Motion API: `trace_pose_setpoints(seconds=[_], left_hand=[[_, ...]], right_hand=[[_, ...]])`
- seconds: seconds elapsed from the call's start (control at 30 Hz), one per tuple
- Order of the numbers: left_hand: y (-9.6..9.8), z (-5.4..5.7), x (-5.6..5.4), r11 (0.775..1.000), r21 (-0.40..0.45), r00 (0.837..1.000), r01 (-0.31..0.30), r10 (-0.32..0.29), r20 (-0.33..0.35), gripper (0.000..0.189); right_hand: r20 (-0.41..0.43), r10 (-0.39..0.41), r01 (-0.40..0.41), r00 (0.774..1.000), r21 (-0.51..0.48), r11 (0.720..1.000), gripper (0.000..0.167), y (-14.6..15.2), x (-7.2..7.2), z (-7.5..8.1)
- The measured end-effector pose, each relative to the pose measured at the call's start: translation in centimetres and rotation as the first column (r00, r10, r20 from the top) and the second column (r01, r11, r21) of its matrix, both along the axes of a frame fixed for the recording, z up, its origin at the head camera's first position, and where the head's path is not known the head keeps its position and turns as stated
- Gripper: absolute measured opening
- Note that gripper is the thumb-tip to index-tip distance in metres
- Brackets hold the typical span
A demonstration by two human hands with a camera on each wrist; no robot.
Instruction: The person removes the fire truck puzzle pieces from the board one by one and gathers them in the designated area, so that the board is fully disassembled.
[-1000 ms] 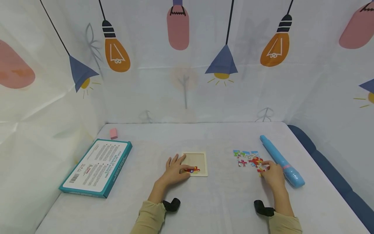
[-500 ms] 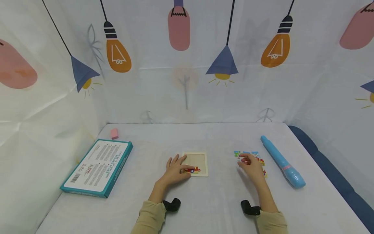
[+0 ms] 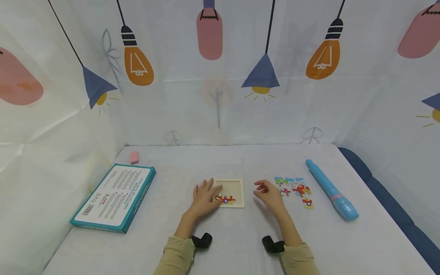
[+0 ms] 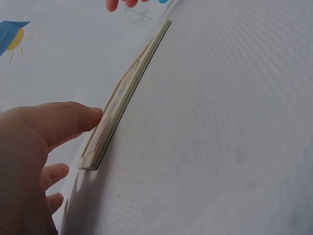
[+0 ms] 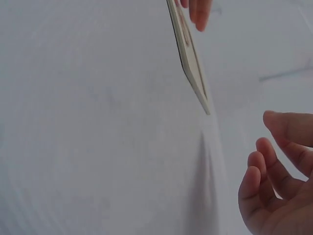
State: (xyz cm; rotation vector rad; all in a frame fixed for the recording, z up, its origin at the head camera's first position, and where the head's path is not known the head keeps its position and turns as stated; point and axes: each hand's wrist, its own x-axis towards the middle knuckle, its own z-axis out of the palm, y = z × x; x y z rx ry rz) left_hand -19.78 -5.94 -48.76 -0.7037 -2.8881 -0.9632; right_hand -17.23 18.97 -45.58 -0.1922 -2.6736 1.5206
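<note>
A shallow wooden puzzle tray [image 3: 235, 187] lies mid-table with several joined pieces [image 3: 227, 199], red and yellow, along its near side. My left hand [image 3: 203, 200] rests on the tray's left side with fingers spread; in the left wrist view its thumb [image 4: 73, 120] touches the rim. Between the tray and the loose jigsaw pieces [image 3: 299, 188], my right hand [image 3: 270, 196] hovers above the table. Its fingers are loosely bent, and no piece shows between them in the right wrist view, where the fingertips [image 5: 264, 147] stand apart from the thumb.
A teal-edged box [image 3: 111, 196] lies at the left, with a pink block [image 3: 134, 157] behind it. On the right is a long light-blue folded umbrella-like object [image 3: 331, 189]. A patterned white curtain [image 3: 220, 107] closes off the back.
My right hand has moved left from the loose pieces toward the tray, uncovering them. My left fingers have shifted slightly, so more of the red picture in the tray shows.
</note>
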Motion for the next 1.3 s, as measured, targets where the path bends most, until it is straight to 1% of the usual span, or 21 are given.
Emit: trace_pose_setpoints(seconds=[0.17,0.33,0.4,0.47,0.53,0.63,0.73,0.8,0.83,0.87,1.0,1.1,1.2,1.3], left_hand=[[-0.1,-0.1,0.0,0.998,-0.024,0.998,-0.064,0.063,-0.015,0.055],[-0.1,-0.3,0.0,0.994,-0.046,0.995,-0.095,0.094,-0.023,0.056],[-0.1,-0.2,0.0,0.994,-0.052,0.995,-0.099,0.098,-0.020,0.056],[-0.1,-0.2,0.0,0.993,-0.059,0.995,-0.100,0.099,-0.015,0.056],[-0.1,-0.1,0.0,0.993,-0.068,0.995,-0.100,0.100,-0.011,0.056],[-0.1,0.1,0.0,0.992,-0.080,0.995,-0.099,0.098,-0.015,0.056],[-0.1,0.2,0.1,0.992,-0.078,0.995,-0.096,0.095,-0.018,0.056],[0.0,0.2,0.2,0.993,-0.075,0.996,-0.093,0.092,-0.018,0.055],[-0.1,0.2,0.2,0.993,-0.074,0.996,-0.092,0.091,-0.018,0.055],[-0.1,0.2,0.2,0.993,-0.073,0.996,-0.091,0.090,-0.019,0.055],[0.0,0.2,0.2,0.992,-0.083,0.996,-0.093,0.092,-0.017,0.055],[0.0,0.2,0.2,0.992,-0.086,0.995,-0.095,0.094,-0.011,0.054],[0.0,0.2,0.2,0.991,-0.087,0.995,-0.100,0.100,-0.007,0.054],[0.0,0.2,0.1,0.990,-0.091,0.994,-0.105,0.105,-0.005,0.054]], right_hand=[[-0.012,0.022,-0.022,1.000,-0.013,1.000,0.026,-1.9,-0.2,0.0],[-0.042,0.073,-0.074,0.996,-0.008,0.997,0.024,-3.3,-0.3,0.1],[-0.048,0.108,-0.107,0.993,0.023,0.994,0.023,-3.8,-0.4,0.0],[-0.041,0.159,-0.155,0.986,0.085,0.984,0.023,-4.3,-0.5,-0.1],[-0.025,0.219,-0.213,0.975,0.160,0.964,0.025,-4.9,-0.6,-0.2],[0.008,0.295,-0.285,0.955,0.281,0.916,0.032,-5.7,-0.7,-0.3],[0.031,0.329,-0.317,0.944,0.375,0.871,0.036,-6.4,-0.7,-0.5],[0.044,0.328,-0.315,0.944,0.421,0.851,0.033,-6.7,-0.7,-0.7],[0.044,0.327,-0.313,0.944,0.434,0.845,0.032,-6.8,-0.7,-0.7],[0.045,0.326,-0.311,0.944,0.440,0.842,0.029,-6.9,-0.7,-0.7],[0.039,0.321,-0.308,0.946,0.413,0.857,0.021,-7.0,-0.6,-0.8],[0.034,0.334,-0.320,0.942,0.388,0.864,0.015,-7.0,-0.6,-0.9],[0.025,0.350,-0.333,0.936,0.375,0.865,0.018,-7.0,-0.7,-0.9],[0.029,0.349,-0.336,0.937,0.348,0.875,0.030,-7.1,-0.8,-0.9]])
